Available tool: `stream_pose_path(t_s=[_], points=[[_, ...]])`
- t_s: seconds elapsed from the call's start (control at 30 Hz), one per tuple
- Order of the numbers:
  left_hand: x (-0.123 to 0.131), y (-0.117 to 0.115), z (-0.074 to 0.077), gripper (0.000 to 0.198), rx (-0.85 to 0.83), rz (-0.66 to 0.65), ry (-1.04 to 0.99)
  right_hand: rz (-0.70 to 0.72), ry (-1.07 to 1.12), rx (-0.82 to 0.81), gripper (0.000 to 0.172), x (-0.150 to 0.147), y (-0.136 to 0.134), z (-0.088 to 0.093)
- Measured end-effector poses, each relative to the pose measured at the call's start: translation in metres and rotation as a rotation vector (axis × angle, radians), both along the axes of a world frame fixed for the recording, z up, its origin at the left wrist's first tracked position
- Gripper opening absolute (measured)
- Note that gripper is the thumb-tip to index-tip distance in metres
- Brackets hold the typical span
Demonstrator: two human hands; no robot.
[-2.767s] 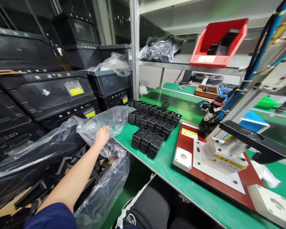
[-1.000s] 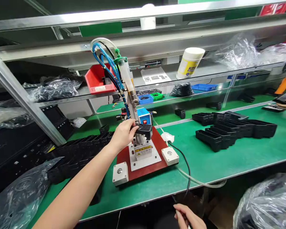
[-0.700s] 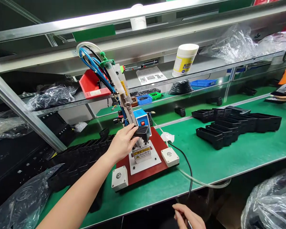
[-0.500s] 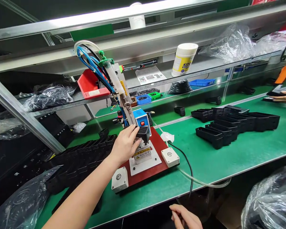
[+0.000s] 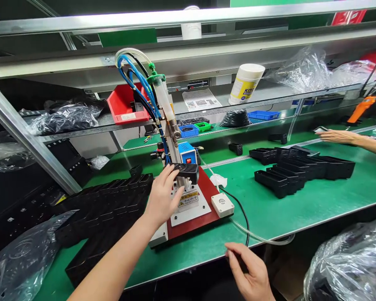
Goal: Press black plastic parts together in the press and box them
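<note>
A black plastic housing (image 5: 191,170) with a ribbed end sits on the fixture of a bench dispensing machine, below its syringe (image 5: 163,95). My left hand (image 5: 163,196) is at the housing's left end; its fingertips touch or nearly touch the edge, and the thumb is spread away below. My right hand (image 5: 249,267) is low, in front of the table edge, with thumb and forefinger together; what they hold, if anything, is hidden. The machine's red base (image 5: 188,228) carries a white button box (image 5: 222,205) at its right corner. My left arm partly covers another box at the left.
Black housings stand in rows at left (image 5: 113,209) and in a group at right (image 5: 301,169). A co-worker's hand (image 5: 341,136) is at far right near an orange tool (image 5: 362,109). A shelf above holds a red bin (image 5: 127,104) and a wipes tub (image 5: 246,83).
My left thumb has spread from the fingers, and more of the housing shows. My right hand has risen into view. The co-worker's hand has reached farther left. The camera view has shifted.
</note>
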State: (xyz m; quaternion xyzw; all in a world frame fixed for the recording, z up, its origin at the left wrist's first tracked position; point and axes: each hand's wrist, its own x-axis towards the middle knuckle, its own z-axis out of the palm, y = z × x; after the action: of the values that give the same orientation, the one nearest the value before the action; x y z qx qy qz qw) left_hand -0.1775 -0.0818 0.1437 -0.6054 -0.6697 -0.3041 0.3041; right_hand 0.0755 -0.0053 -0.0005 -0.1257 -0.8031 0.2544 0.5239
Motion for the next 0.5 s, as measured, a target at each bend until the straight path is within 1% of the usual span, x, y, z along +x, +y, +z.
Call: stream_pose_path(t_s=[0.07, 0.17, 0.23, 0.27, 0.33, 0.4, 0.43, 0.5], points=[[0.005, -0.029, -0.029, 0.046, 0.048, -0.003, -0.030, -0.076, -0.014, 0.076, 0.021, -0.001, 0.015, 0.012], [0.009, -0.075, -0.076, 0.044, -0.033, 0.052, -0.005, -0.191, -0.130, 0.201, 0.034, -0.008, 0.039, 0.026], [0.008, -0.098, -0.101, 0.044, -0.090, 0.080, 0.036, -0.240, -0.246, 0.260, 0.040, -0.017, 0.053, 0.032], [0.007, -0.107, -0.110, 0.047, -0.106, 0.084, 0.051, -0.248, -0.296, 0.286, 0.041, -0.022, 0.059, 0.034], [0.002, -0.118, -0.121, 0.054, -0.104, 0.084, 0.054, -0.244, -0.385, 0.321, 0.037, -0.031, 0.063, 0.037], [-0.003, -0.121, -0.125, 0.056, -0.058, 0.051, 0.030, -0.263, -0.454, 0.321, 0.033, -0.036, 0.060, 0.043], [-0.004, -0.118, -0.126, 0.054, -0.023, 0.016, -0.019, -0.289, -0.487, 0.312, 0.033, -0.036, 0.056, 0.047], [-0.001, -0.104, -0.129, 0.046, 0.022, -0.093, -0.199, -0.346, -0.547, 0.314, 0.038, -0.036, 0.046, 0.055]])
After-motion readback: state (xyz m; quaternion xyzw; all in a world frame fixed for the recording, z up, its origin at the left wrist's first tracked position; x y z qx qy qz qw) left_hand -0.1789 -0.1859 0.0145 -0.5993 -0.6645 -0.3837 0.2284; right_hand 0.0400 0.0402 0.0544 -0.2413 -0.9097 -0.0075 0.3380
